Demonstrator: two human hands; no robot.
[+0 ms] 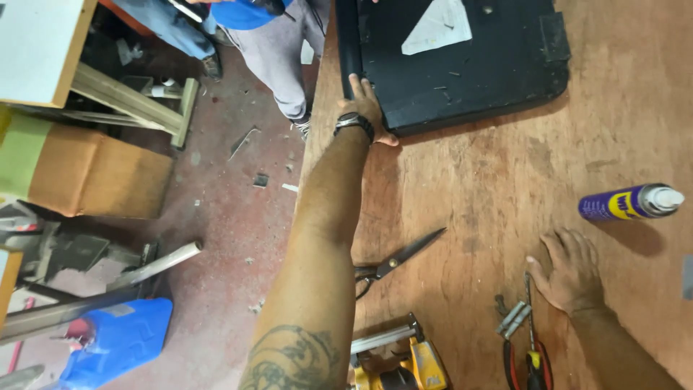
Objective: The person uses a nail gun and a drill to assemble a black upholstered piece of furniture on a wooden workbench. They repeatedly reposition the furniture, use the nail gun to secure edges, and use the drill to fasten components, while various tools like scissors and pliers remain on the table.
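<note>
My left hand [366,108], with a dark watch on its wrist, reaches far forward and grips the near left corner of a large black panel [462,65] lying on the wooden workbench [491,188]. The panel has a pale triangular patch near its top. My right hand [570,271] rests flat, fingers spread, on the bench at the lower right, holding nothing. Just left of it lie red-handled pliers [530,354] and small metal bolts [511,318]. A blue and yellow spray can [629,203] lies on its side beyond the right hand.
Black scissors [397,260] lie on the bench by my left forearm. A yellow power tool [404,357] sits at the near edge. Another person's legs [278,58] stand left of the bench. Cardboard [86,170], timber, a blue container [115,339] and scraps cover the red floor.
</note>
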